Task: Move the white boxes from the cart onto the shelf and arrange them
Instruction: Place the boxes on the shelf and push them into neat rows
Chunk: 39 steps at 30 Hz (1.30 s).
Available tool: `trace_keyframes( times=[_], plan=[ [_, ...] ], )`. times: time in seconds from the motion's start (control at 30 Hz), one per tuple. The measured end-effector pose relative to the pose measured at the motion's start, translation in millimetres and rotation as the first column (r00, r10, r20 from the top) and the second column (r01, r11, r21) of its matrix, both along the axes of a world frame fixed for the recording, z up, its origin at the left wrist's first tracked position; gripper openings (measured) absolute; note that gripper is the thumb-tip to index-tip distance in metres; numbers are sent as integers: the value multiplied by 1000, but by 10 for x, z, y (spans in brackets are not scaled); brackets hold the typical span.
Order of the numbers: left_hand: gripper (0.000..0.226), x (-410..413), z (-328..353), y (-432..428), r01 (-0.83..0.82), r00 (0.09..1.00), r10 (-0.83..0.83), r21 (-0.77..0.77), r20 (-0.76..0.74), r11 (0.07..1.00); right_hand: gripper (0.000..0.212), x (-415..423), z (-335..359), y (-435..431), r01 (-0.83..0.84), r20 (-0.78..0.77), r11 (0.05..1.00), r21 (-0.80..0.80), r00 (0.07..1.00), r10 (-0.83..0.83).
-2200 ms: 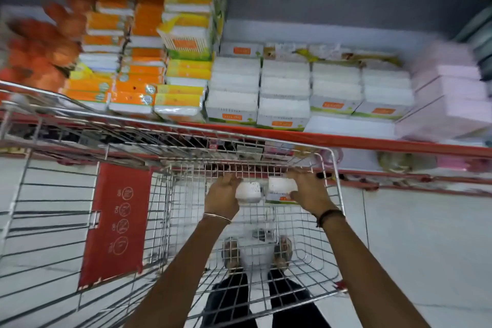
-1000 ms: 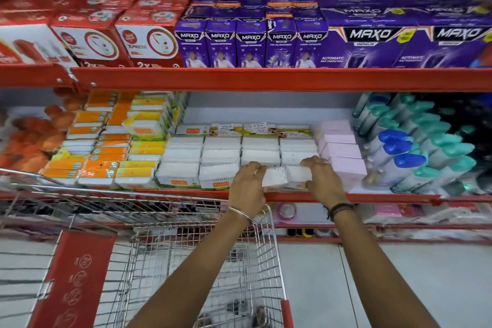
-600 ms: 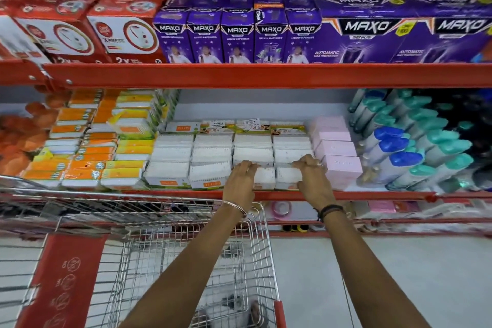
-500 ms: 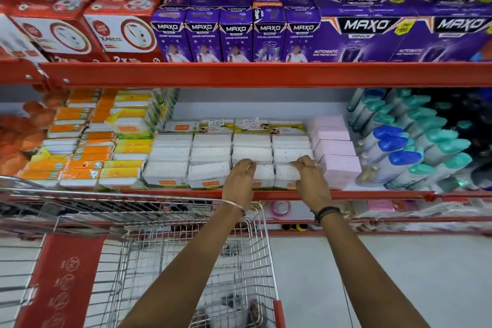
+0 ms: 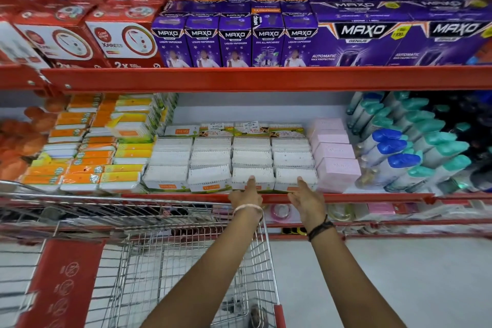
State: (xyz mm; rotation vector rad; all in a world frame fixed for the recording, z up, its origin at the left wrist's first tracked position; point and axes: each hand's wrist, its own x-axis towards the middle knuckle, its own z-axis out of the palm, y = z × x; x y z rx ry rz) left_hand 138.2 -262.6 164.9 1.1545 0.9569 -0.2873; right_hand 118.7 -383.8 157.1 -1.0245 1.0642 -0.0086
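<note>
Several white boxes (image 5: 210, 160) stand in neat rows on the middle shelf (image 5: 346, 197), behind its red front rail. My left hand (image 5: 246, 194) rests at the rail, one finger touching the third front box (image 5: 253, 177). To its right, my right hand (image 5: 307, 198) points a finger at the fourth front box (image 5: 294, 177). Both hands hold nothing. The wire cart (image 5: 165, 261) stands below my arms; what lies in its basket is hard to make out.
Orange and yellow packs (image 5: 87, 157) fill the shelf to the left, pink boxes (image 5: 334, 157) and capped bottles (image 5: 404, 152) to the right. Purple cartons (image 5: 234, 40) and red cartons (image 5: 119, 40) line the upper shelf. Pale floor (image 5: 399, 287) lies right of the cart.
My hands lifted two white boxes out of the cart, set them in the front row, let go and drew back to the rail with single fingers touching the boxes.
</note>
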Motion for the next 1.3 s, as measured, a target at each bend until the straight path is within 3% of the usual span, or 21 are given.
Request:
trace_keyframes(
  times=[0.1,0.17,0.4,0.7,0.93,1.03,1.2,1.3],
  plan=[
    [72,113,27,-12,-115,992,106,-155,-65,981,68,68,21,-42,-8,-11,995,102,1000,9],
    [68,181,26,-11,-150,987,136,-209,-81,966,65,108,16,-66,-15,-9,989,144,1000,16],
    [60,262,6,-79,-177,982,161,-191,-96,965,53,179,35,-82,4,27,980,197,1000,-10],
    [51,296,139,-127,-121,991,102,-231,-92,965,56,157,16,-71,-44,36,989,139,999,40],
    [62,231,108,23,-125,991,111,-224,-75,966,59,47,90,40,-73,50,994,86,996,68],
    [62,124,13,255,-124,992,120,-146,-37,981,44,-23,196,263,-124,16,992,25,992,124],
    [65,66,-112,988,-262,962,269,111,-50,959,31,-78,322,906,-299,-35,953,-48,954,297],
    [56,172,-38,1473,-315,948,317,54,-26,947,38,-11,338,1316,-335,56,940,70,942,332]
  ],
)
